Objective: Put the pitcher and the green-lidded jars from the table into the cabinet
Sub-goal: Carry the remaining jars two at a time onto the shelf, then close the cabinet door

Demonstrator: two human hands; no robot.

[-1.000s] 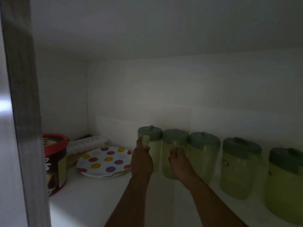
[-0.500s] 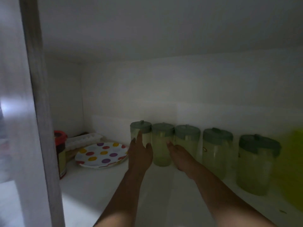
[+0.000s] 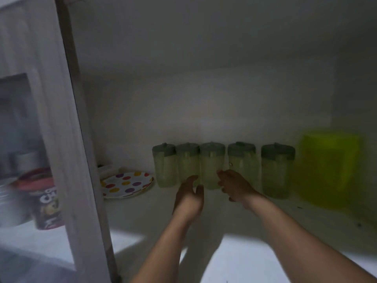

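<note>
Head view: dim white cabinet shelf point(image 3: 142, 217) holds five jars point(image 3: 212, 166).

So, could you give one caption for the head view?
Both open hands, left hand and right hand, near five green-lidded jars beside pitcher.

Likely a home kitchen: dim cabinet shelf point(image 3: 142, 217), spotted plate point(image 3: 127, 184), jars point(image 3: 212, 166).
</note>
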